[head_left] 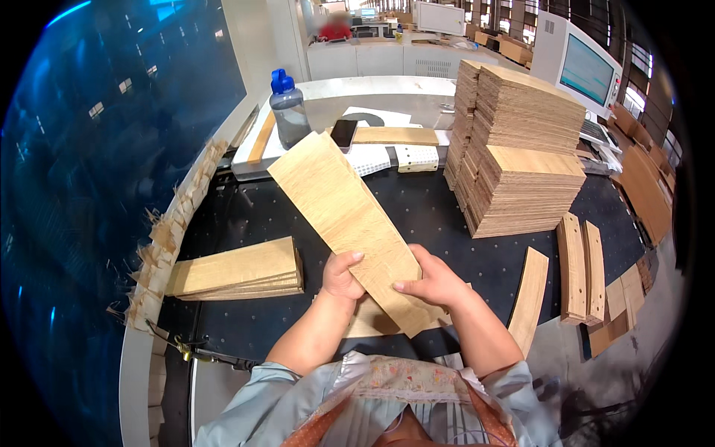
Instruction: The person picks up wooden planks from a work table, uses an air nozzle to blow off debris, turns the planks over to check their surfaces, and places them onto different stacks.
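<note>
Long flat wooden boards (342,205), at least two laid together, are held at a slant above the black table (246,216). My left hand (342,277) grips their left edge with the thumb on top. On the opposite edge, my right hand (434,279) is closed nearer the lower end, its thumb also pressed on the face. Beneath my hands another light wooden piece (363,322) lies on the table, mostly hidden by the boards and arms. A short stack of boards (238,268) rests to the left of my left hand.
Tall board stacks (521,119) stand at the back right. Curved wooden slats (529,298) lie at the right edge. Behind are a water bottle (289,112), a phone (344,134) and a monitor (585,71). A blue panel (112,149) with a frayed strip (167,231) borders the left.
</note>
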### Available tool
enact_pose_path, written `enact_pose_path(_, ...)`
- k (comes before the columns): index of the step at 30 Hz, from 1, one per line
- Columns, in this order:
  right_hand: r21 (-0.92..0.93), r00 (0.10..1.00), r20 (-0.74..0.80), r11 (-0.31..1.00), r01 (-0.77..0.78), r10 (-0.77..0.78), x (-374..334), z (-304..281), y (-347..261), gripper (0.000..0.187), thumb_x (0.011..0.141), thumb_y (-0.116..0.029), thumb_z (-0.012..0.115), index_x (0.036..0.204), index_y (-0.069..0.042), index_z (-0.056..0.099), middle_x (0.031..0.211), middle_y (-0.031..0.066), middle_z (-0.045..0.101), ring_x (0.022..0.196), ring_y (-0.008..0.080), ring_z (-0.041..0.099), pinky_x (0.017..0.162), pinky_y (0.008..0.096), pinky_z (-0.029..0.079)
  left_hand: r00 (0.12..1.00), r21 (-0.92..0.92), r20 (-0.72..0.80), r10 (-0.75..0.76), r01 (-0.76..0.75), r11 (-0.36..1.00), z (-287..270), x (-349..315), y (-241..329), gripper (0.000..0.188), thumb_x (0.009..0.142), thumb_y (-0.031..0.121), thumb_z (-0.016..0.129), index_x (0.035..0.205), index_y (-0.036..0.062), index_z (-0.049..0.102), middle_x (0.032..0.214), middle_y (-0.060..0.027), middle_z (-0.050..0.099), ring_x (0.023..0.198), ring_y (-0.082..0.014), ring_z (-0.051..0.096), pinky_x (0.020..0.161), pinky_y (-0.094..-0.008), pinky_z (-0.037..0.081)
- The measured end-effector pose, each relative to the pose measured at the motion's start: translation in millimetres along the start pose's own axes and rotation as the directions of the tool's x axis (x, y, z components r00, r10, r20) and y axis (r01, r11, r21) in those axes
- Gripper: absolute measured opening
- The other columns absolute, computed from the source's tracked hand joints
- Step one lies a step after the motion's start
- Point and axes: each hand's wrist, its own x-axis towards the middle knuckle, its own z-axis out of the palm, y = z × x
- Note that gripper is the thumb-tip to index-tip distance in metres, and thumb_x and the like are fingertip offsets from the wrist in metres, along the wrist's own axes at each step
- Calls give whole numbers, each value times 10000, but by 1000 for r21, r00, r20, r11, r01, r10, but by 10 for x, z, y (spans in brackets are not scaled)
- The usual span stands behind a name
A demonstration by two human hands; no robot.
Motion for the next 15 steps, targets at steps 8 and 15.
enact_pose_path(8, -804, 999, -15, 594, 13, -44, 61, 427, -426, 1071, 630, -402, 826, 1470, -91, 239, 1411, 244, 351, 1293, 398, 375, 1039, 536, 325, 888, -34, -373, 270, -304, 952, -152, -65, 131, 577, 726, 33, 533, 1291, -31, 437, 1191, -192, 564, 1107, -359, 559, 986, -473, 446)
enact_pose_path(15, -780, 995, 75, 617, 101, -68, 417, 687, -441, 1060, 518, -271, 802, 1446, -126, 311, 1327, 230, 395, 1197, 381, 427, 1011, 473, 336, 770, 153, -428, 473, -454, 878, -200, -291, 459, 522, 798, -23, 541, 1304, -21, 411, 1212, -158, 531, 1136, -302, 529, 985, -452, 438)
